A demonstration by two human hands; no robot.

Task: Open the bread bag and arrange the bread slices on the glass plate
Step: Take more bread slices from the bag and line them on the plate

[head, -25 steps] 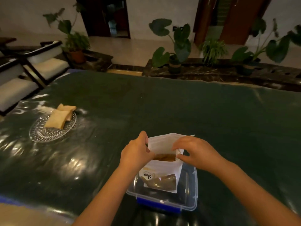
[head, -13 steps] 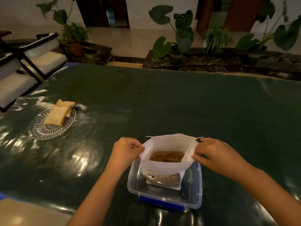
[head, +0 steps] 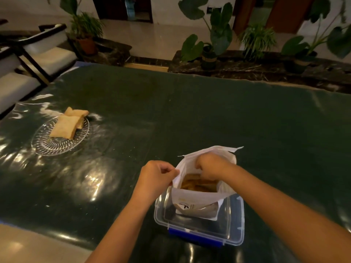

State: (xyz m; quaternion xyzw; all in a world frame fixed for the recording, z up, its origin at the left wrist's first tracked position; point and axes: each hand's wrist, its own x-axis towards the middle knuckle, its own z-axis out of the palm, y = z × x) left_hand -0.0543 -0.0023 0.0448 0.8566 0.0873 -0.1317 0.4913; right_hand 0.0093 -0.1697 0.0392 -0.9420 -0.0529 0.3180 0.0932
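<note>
A white bread bag [head: 199, 198] stands open inside a clear plastic box [head: 233, 232] near the table's front edge. Brown bread slices [head: 197, 185] show in its mouth. My left hand [head: 155, 179] pinches the bag's left rim. My right hand [head: 210, 166] reaches down into the bag's mouth, fingers curled among the slices; whether it grips one is hidden. At the far left a glass plate [head: 51, 147] carries two bread slices [head: 66, 126], one overlapping the other.
The dark green, glossy table [head: 190, 114] spreads wide between plate and box. The box has a blue latch [head: 193, 237] at its near side. White-cushioned chairs [head: 47, 56] stand at the left; potted plants [head: 209, 44] line the far side.
My right hand let go of the bag's right rim and moved into its mouth. My left hand keeps its pinch on the left rim.
</note>
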